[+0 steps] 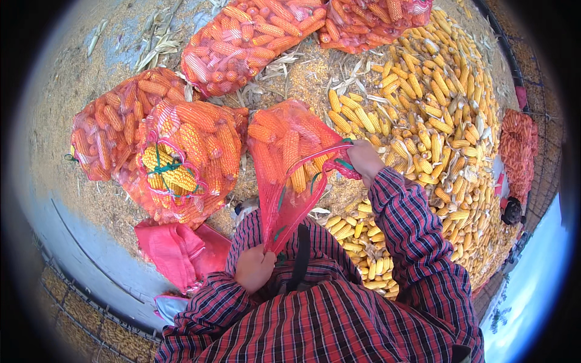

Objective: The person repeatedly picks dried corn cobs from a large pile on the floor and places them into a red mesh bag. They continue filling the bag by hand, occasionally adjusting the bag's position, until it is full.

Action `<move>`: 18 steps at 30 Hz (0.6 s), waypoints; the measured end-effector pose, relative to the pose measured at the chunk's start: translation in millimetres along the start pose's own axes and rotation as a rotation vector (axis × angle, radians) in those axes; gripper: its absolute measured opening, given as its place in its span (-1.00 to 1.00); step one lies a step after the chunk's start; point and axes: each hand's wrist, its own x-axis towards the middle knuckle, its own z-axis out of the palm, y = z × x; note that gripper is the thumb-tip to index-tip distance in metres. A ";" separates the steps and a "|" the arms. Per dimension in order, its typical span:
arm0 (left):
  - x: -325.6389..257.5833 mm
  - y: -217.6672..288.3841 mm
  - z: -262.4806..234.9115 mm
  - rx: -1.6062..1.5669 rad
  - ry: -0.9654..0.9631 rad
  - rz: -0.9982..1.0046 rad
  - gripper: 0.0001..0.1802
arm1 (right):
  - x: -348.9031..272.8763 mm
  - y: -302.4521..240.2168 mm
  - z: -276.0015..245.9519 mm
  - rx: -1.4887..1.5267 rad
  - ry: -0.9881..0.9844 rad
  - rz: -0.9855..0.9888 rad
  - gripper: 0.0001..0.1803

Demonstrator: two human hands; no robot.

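Mesh sack (pixel 275 172), red, part-filled w/ corn cobs (pixel 291 148), btwn tied sack (pixel 221 151) & loose cob heap (pixel 436 121); L hand (pixel 255 268) clenched on near edge, R hand (pixel 365 161) gripping R rim; handling: best hold rim taut, mouth wide, green cord (pixel 345 164) clear of opening

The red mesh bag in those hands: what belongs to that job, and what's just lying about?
Part of the job:
red mesh bag
left hand and right hand, gripping it
probably the loose yellow corn cobs

Seemingly just lying about:
crumpled pink fabric
pale dry husks
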 end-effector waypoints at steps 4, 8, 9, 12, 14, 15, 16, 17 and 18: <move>13.3 -23.8 5.3 -0.461 -0.158 0.062 -0.69 | -0.2 -24.1 -7.2 0.686 -0.033 -0.006 -0.68; 78.4 -49.1 11.8 -0.605 0.070 -0.339 -0.69 | 43.2 -18.4 43.4 -0.012 0.116 0.036 -0.68; 81.1 -55.0 12.8 -0.560 0.058 -0.327 -0.70 | 48.7 -10.3 40.1 0.037 0.084 -0.055 -0.67; 83.2 -68.8 12.1 -0.533 0.060 -0.321 -0.66 | 57.9 2.3 30.7 0.127 0.027 0.023 -0.65; 84.1 -75.2 11.3 -0.472 0.097 -0.345 -0.52 | 54.5 3.4 12.4 -0.070 -0.067 -0.142 -0.61; 84.5 -78.6 9.8 -0.414 0.146 -0.362 -0.46 | 52.9 1.0 7.5 -0.075 -0.092 -0.176 -0.59; 86.3 -81.1 9.7 -0.355 0.199 -0.377 -0.41 | 48.6 -0.6 3.4 -0.062 -0.122 -0.253 -0.58; 84.7 -84.7 7.0 -0.323 0.233 -0.310 -0.35 | 48.4 -3.0 -2.2 0.011 -0.163 -0.166 -0.54; 87.9 -86.6 4.6 -0.277 0.224 -0.399 -0.33 | 45.7 -4.6 -1.9 0.180 -0.105 -0.131 -0.57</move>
